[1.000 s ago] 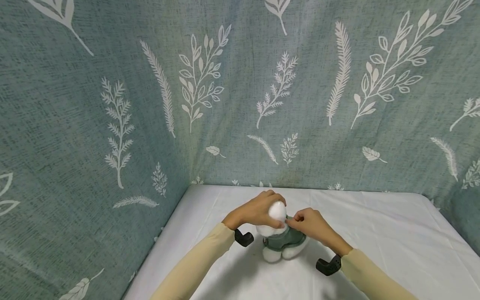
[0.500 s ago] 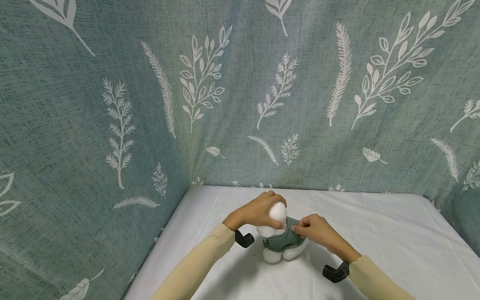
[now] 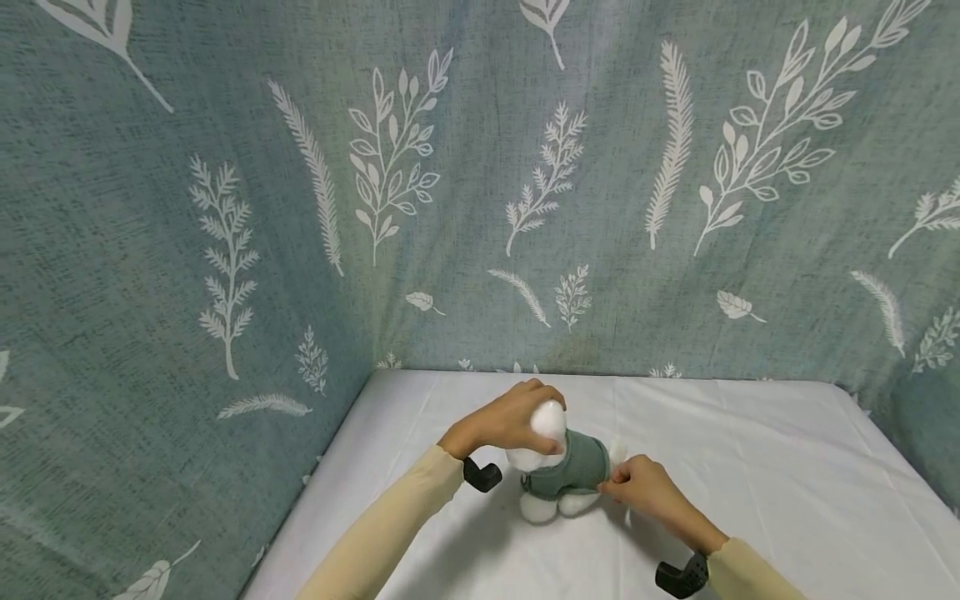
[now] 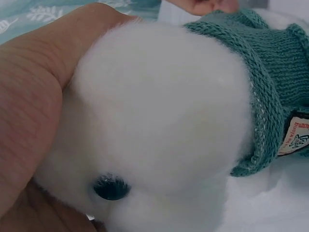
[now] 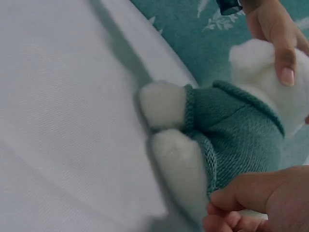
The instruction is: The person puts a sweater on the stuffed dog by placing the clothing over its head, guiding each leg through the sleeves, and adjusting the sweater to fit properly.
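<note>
A white plush toy animal (image 4: 164,92) wears a green knitted sweater (image 3: 576,463) and sits on the white cloth. My left hand (image 3: 517,418) grips its head, fingers over the far side and thumb on the near side. One dark eye (image 4: 112,187) and a sewn label (image 4: 295,134) on the sweater show in the left wrist view. At the toy's rear, my right hand (image 3: 643,490) pinches the lower hem of the sweater between thumb and fingers. Two white paws (image 5: 164,105) stick out below the knit in the right wrist view.
A white cloth (image 3: 750,450) covers the table. Green fabric walls (image 3: 465,208) with pale leaf prints stand behind it and at the sides. A black wrist camera (image 3: 681,575) is strapped to the right wrist, another wrist camera (image 3: 482,475) to the left.
My right hand has slid from the sweater's neck along the back to its lower hem, moving right and nearer. The sweater's back lies more fully in view. My left hand keeps its hold.
</note>
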A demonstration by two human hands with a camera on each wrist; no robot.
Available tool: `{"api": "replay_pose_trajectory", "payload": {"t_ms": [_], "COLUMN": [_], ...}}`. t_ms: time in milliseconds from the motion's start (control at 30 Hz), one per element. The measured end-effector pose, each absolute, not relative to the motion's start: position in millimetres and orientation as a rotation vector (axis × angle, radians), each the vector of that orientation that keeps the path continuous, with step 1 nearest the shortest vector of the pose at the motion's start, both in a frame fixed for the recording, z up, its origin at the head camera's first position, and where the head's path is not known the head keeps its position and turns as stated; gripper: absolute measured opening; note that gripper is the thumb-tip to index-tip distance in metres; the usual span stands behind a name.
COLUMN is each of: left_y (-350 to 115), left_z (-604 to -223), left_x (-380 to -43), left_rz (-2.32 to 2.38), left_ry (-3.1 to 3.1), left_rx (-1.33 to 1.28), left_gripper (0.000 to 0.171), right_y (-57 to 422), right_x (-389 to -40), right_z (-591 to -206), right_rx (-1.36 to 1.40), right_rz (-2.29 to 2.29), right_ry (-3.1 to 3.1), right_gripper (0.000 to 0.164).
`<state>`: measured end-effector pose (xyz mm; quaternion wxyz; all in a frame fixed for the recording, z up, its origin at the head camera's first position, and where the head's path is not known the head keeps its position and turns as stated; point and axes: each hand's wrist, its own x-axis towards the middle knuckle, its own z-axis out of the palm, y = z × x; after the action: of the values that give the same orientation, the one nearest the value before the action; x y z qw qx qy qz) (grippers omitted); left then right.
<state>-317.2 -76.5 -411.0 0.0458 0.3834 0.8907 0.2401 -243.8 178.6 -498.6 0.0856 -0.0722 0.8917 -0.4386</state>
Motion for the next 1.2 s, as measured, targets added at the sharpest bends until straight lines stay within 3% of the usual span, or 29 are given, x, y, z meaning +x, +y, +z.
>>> {"api": "replay_pose_trajectory", "payload": {"t_ms": [200,500,733,967,1100,1200], "left_y": [-78,-78,-77,-83,-94,-104], "left_z": [-411,-412,-411,-411,-415,-422], "left_x": [-317,-318,-319,-329,-338,-345], "left_rz": [0.741,0.706,0.732,0.914,1.125,1.303], "left_ry": [2.712,2.733,2.695,2.549,2.428,2.34], "left_rx": [1.147,1.172,1.175,1.137,1.031,0.871], "left_gripper": [0.055,0.057,0.058,0.051,0.041,0.043], "right_y": [184,180,174,179,180,177], "right_x": [-243,-269,-284,-276,-268,-262], "right_z": [-503,-480,-486,-486,-486,-486], "right_rx": [-0.232,-0.165,-0.249,-0.267,-0.329,-0.401], "right_rz": [-1.321,-1.287,-1.194,-1.174,-1.156,-1.163], "right_ry": [2.576,2.779,2.937,3.04,3.084,3.081], "right_gripper": [0.043,0.028,0.048,0.02,0.019,0.022]}}
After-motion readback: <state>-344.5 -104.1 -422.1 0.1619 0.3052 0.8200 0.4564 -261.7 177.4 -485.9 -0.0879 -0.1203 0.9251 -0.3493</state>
